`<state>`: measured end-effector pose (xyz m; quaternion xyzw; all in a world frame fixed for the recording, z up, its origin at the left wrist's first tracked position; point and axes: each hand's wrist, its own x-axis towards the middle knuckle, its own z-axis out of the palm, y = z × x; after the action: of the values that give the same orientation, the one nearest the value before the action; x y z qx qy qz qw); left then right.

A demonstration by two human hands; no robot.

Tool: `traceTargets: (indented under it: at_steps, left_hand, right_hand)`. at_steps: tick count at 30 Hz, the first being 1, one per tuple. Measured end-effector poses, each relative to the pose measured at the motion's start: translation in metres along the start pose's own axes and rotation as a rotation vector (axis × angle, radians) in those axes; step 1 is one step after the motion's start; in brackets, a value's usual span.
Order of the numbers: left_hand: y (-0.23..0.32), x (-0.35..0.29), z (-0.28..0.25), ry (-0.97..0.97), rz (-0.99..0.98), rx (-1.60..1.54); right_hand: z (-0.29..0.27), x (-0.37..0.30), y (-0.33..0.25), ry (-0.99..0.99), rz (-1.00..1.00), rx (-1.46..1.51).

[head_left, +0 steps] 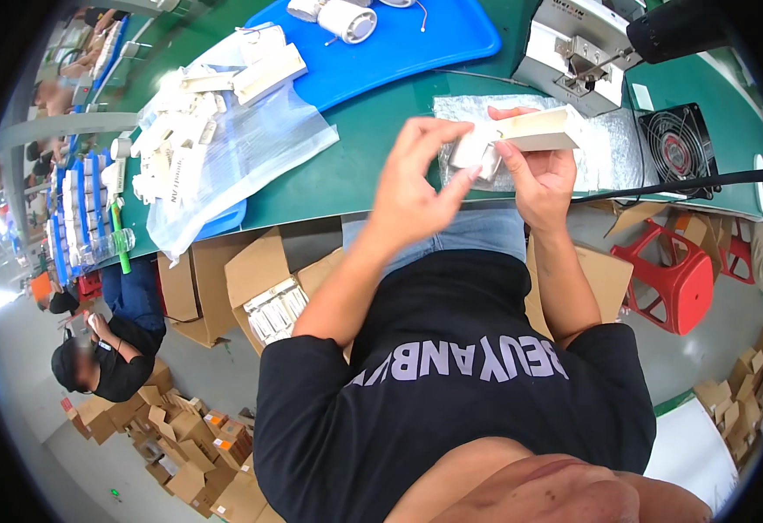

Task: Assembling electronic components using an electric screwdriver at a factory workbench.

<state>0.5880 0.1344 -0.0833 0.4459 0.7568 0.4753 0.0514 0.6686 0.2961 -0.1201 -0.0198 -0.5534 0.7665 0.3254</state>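
Note:
Above the near edge of the green table, my left hand pinches a small white part between thumb and index finger. My right hand is closed around a long cream-white box-shaped piece, its thumb along the near side. The white part sits right at the left end of that piece; I cannot tell whether the two are joined. Beneath both hands lies a silvery, crinkled sheet. At left, a clear plastic bag lies under a heap of white parts.
A blue tray at the back bears white cylindrical parts. Back right stands a metal machine, with a black fan beside it. Below the table are cardboard boxes and a red stool. Another person sits at left.

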Motion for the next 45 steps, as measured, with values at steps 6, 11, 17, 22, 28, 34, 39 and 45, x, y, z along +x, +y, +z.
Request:
traceTargets:
  at_steps: [6, 11, 17, 22, 28, 34, 39, 45]
  left_hand:
    - [-0.03, 0.044, -0.023, -0.373, 0.0, -0.108]
    - [-0.021, 0.041, -0.008, -0.336, 0.089, 0.106]
    - [-0.018, 0.016, 0.039, 0.216, 0.073, 0.168]
    - [-0.007, 0.011, 0.031, 0.243, -0.003, 0.06]
    - [-0.018, 0.009, 0.019, 0.25, 0.011, 0.01]
    - [-0.014, 0.009, 0.027, 0.337, -0.026, 0.029]
    - [-0.014, 0.012, 0.039, 0.439, -0.022, 0.059]
    - [-0.012, 0.01, 0.042, 0.511, -0.031, 0.04]
  right_hand:
    - [0.003, 0.005, -0.002, -0.051, 0.043, -0.09]
    - [-0.004, -0.004, -0.002, 0.004, -0.035, -0.217]
    - [-0.001, 0.006, -0.007, -0.081, -0.042, -0.308]
    - [-0.001, 0.015, -0.018, -0.166, -0.012, -0.42]
    - [0.012, 0.015, -0.022, -0.105, -0.08, -0.617]
    - [0.016, 0.019, -0.033, -0.202, -0.098, -0.819]
    - [0.023, 0.026, -0.039, -0.194, 0.04, -0.804]
    - [0.024, 0.019, -0.031, -0.166, 0.007, -0.743]
